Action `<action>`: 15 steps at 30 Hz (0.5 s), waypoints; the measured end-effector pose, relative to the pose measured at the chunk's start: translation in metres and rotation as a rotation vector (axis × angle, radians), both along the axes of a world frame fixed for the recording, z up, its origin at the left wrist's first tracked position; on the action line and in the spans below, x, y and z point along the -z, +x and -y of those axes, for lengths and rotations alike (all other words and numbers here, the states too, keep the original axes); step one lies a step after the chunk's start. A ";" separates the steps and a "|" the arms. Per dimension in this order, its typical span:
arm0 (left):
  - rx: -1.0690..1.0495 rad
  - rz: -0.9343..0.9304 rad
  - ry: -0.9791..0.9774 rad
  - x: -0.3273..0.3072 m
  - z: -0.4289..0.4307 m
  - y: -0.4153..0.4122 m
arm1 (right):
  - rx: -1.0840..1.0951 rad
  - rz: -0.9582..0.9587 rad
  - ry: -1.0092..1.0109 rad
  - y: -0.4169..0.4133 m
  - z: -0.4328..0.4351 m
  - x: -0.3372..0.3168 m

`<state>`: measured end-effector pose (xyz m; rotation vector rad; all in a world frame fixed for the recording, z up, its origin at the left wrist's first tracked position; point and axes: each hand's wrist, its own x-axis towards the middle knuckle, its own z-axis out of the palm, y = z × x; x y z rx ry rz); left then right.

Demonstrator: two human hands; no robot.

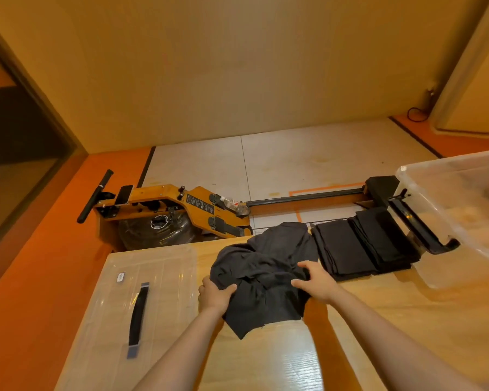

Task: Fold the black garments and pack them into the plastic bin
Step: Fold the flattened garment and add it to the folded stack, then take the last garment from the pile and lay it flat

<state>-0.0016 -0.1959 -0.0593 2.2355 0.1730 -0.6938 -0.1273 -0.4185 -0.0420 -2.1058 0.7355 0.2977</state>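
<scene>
Left hand (216, 295): fingers curled over the near-left edge of a loose garment (266, 268), gripping it. Right hand (316, 280): fingers and thumb closed on a bunch of the same cloth at its right side. Both hands hold it, and neither is free.

Garment state: black, crumpled, lying on the table (378, 328) between and just beyond the two hands. One corner trails back toward me between the forearms. I can make out no crease or fold line, and I judge this piece unfolded and only being gathered or spread.

Just beyond the right hand and to its right: a folded stack (359, 246) of black cloth, flat and squared, in what looks like two overlapping piles. I cannot count the pieces. It touches or nearly touches the loose garment's far-right edge.

Farther right of that hand: the bin (463, 204), clear plastic, partly out of frame. No dark cloth shows through the walls I can see.

Left of the left hand: the lid (158, 266), flat on the table, black handle up.

Beyond the table on the floor: a rowing machine (181, 203).

Progress, my estimate: folding is largely done, with one piece in hand. Packing has not begun. Left to do: fold this piece, then move everything into the bin.
</scene>
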 end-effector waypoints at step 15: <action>0.024 0.092 0.102 0.029 -0.003 -0.047 | 0.107 -0.048 -0.513 -0.002 -0.060 0.047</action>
